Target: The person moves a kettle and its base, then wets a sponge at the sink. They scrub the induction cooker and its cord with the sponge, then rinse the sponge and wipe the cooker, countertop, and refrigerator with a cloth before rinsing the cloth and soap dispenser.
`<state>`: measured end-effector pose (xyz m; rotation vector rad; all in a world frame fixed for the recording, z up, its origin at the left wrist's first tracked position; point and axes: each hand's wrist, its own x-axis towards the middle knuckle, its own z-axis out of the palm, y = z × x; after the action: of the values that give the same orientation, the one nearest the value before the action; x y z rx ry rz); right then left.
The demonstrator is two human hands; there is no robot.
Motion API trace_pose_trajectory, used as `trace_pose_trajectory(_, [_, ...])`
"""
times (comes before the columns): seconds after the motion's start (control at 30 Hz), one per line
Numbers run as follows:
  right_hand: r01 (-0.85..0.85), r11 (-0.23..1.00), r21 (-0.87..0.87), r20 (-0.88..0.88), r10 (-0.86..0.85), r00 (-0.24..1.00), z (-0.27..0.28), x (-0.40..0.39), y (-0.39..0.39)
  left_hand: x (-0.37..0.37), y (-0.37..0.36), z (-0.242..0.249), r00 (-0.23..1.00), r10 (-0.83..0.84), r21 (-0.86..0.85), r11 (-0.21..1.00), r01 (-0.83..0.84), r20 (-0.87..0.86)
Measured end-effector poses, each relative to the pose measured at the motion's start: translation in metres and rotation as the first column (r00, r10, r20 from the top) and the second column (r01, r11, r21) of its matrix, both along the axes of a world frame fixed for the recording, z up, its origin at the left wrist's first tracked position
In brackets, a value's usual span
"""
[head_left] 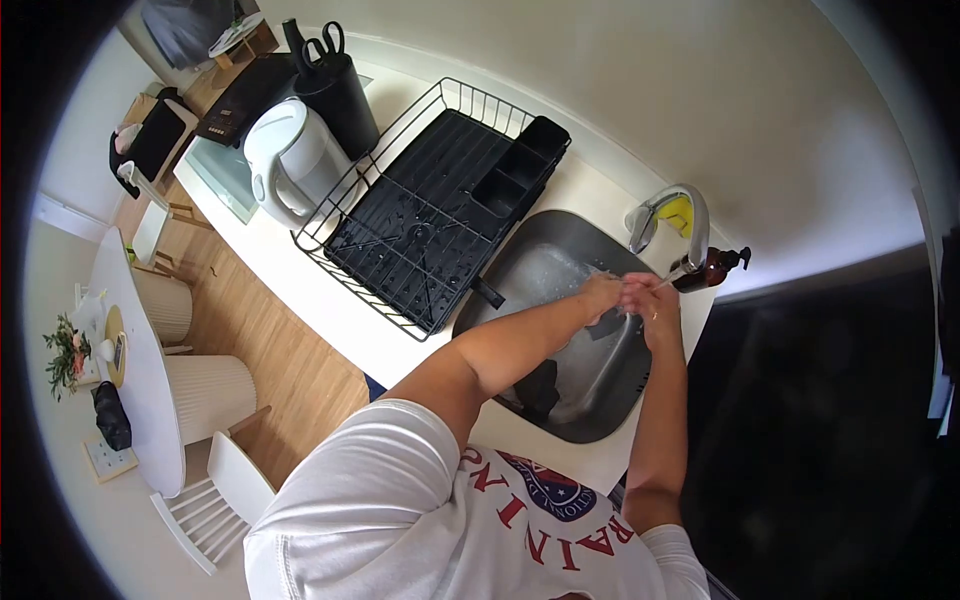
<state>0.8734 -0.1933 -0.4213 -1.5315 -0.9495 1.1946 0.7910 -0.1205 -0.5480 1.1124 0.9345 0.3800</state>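
My left hand (600, 295) and my right hand (650, 296) meet over the grey sink (470, 318), below the curved chrome tap (697, 225). A thin stream of water from the spout falls onto the right hand. The fingers of the right hand are stretched across and touch the left hand; a ring shows on one of them. Most of the left fingers are hidden or blurred, and I see no object between the hands. Suds or shallow water lie in the basin. A dark, crumpled-looking thing (538, 390) rests near the basin's front left.
A black wire dish rack (420, 220) stands left of the sink, its tray wet. Beyond are a white kettle (290, 160) and a black knife holder (340, 105). A brown pump bottle (715, 270) and yellow sponge (677, 214) sit by the tap.
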Motion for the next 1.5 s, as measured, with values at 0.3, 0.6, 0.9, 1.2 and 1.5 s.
trace_pose_trajectory(0.3, [0.575,0.818,0.011,-0.441,-0.512,0.737,-0.076,-0.060,-0.012,-0.056,-0.001,0.046,0.918,0.376,-0.693,0.696,-0.189,0.127])
trace_pose_trajectory(0.6, [0.573,0.803,0.164,0.543,-0.559,0.627,-0.085,-0.038,0.023,-0.025,-0.029,0.069,0.941,0.205,-0.396,0.867,-0.303,-0.271])
trace_pose_trajectory(0.9, [0.564,0.824,0.048,0.406,-0.532,0.743,-0.120,-0.036,0.007,-0.018,-0.028,-0.024,0.622,-0.246,0.367,0.628,0.686,-0.743])
trace_pose_trajectory(1.2, [0.674,0.729,0.120,-0.103,-0.666,0.738,-0.078,-0.080,0.003,-0.020,-0.034,-0.031,0.924,0.380,-0.430,0.828,-0.359,-0.039])
trace_pose_trajectory(1.5, [0.624,0.751,-0.218,-0.522,-0.629,0.575,-0.113,-0.026,-0.001,-0.018,-0.022,0.039,0.956,0.267,-0.293,0.930,-0.223,0.120])
